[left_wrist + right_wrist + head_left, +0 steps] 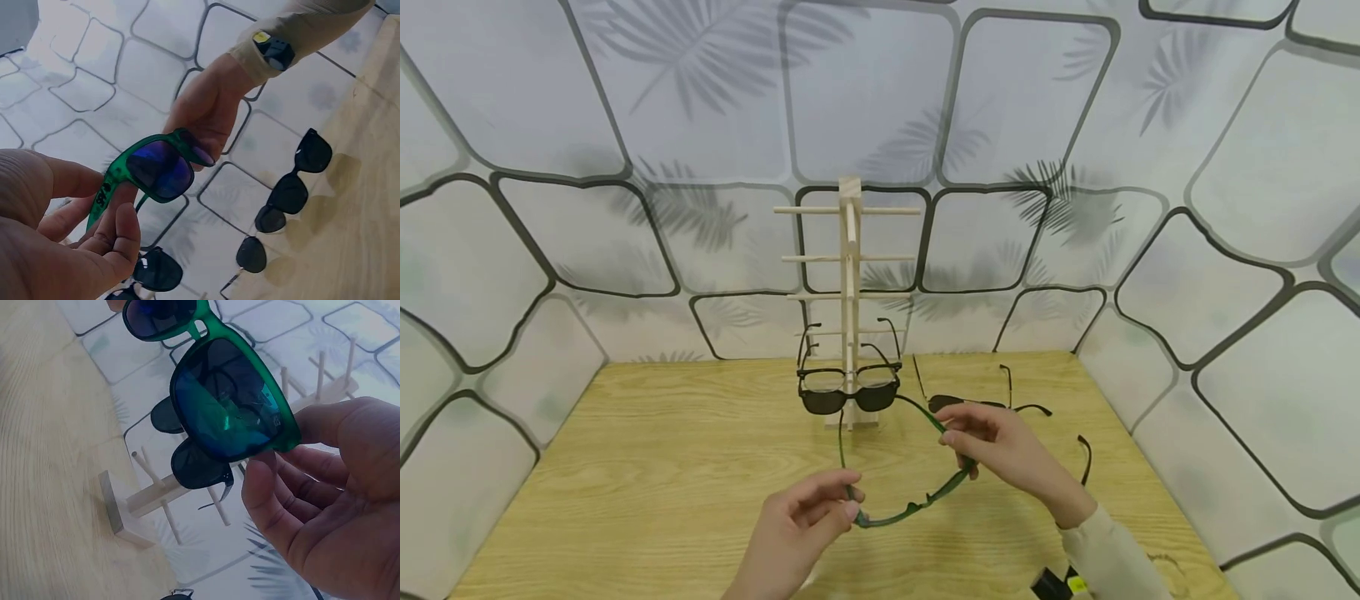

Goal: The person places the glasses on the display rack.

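Above the wooden tabletop (pixel 662 467), in front of the peg stand (pixel 850 279), green sunglasses (pixel 161 169) are held between two hands, and the head view shows them poorly: the front is nearly edge-on, so the lenses barely show, and the right hand (pixel 1000 450) covers one corner. Their arms reach toward the dark glasses (pixel 850 400) hung on the stand; whether they touch, I cannot tell. Dark sunglasses (pixel 966 402) on the table are partly hidden behind the right hand, and one glasses arm (pixel 1089 458) shows beyond the wrist, the rest out of sight. The right wrist view cuts off the top of the green frame, and the lettering on its arm, in the left wrist view, is hard to read. The frame is translucent green, its shiny lenses blue to violet with green reflections. The left hand (pixel 801 521) pinches it near one hinge, the right hand near the other
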`<state>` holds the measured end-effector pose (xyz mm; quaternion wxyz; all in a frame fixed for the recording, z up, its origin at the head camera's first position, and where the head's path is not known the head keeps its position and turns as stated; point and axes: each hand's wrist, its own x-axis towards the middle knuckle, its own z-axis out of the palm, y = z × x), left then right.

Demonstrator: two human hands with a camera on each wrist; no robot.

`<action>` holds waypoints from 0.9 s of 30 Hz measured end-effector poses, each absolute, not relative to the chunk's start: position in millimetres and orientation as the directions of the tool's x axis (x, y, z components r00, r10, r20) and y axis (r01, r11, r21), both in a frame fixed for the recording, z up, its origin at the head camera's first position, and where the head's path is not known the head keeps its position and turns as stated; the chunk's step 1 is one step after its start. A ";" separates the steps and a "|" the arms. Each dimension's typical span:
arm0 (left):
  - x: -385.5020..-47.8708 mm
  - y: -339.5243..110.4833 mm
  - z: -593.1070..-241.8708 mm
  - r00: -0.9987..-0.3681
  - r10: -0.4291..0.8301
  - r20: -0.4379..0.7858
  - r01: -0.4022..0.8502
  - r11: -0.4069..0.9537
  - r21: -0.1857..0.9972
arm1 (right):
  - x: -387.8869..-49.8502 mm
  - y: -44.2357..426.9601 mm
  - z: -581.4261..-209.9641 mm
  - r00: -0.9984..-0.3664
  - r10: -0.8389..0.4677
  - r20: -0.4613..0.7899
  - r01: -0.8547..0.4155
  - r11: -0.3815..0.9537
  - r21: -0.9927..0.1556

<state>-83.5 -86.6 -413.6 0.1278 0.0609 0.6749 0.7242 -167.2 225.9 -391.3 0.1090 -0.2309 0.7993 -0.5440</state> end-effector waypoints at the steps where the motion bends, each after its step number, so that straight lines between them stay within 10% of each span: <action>1: -83.9 -88.4 -411.8 -0.962 0.263 -0.078 -0.095 -0.054 0.994 | -166.5 225.6 -389.7 -0.868 -0.490 0.080 -0.252 0.296 -0.921; 27: -106.7 -118.2 -369.0 -0.978 0.149 0.148 0.141 -0.055 0.988 | -164.2 210.0 -369.3 -0.786 -0.582 0.208 -0.326 0.105 -0.939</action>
